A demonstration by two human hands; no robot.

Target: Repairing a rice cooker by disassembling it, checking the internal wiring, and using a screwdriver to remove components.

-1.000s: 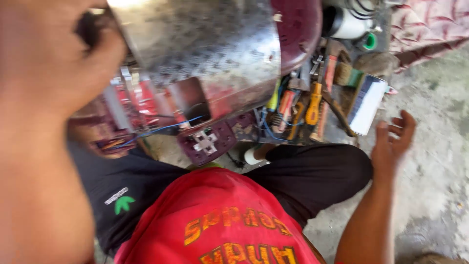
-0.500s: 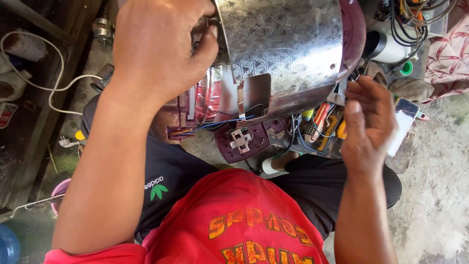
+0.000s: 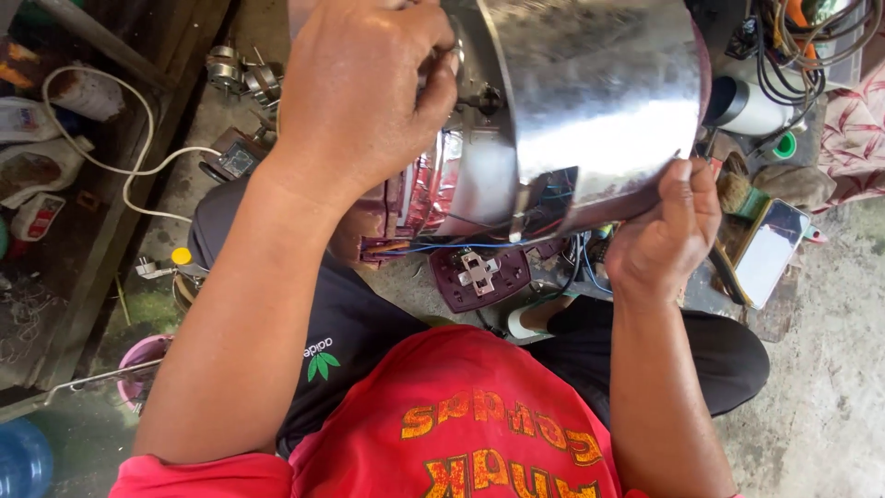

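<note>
A shiny metal pot shell (image 3: 590, 101) is held up over the person's lap, above the floor. It lies on its side. Its long way runs from left to right, and its open underside faces the person, with red, blue and black wires (image 3: 461, 244) hanging out of it.

The left hand (image 3: 364, 97) is curled tight around the left end of the shell, with the fingers tucked in by a small screw part (image 3: 479, 97). The right hand (image 3: 659, 235) grips the lower right edge of the shell, thumb on top.

Under the shell, a dark red plastic piece with a white cross-shaped clip (image 3: 479, 274) lies on the concrete floor (image 3: 830, 369). To the right of the right hand, a flat box with a pale shiny lid (image 3: 770, 254) sits on the floor. A white tube-shaped thing (image 3: 747, 106) and a green ring (image 3: 784, 146) are near the top right. At the left edge lie white packets with red marks (image 3: 37, 217) and a white cord (image 3: 111, 166).
</note>
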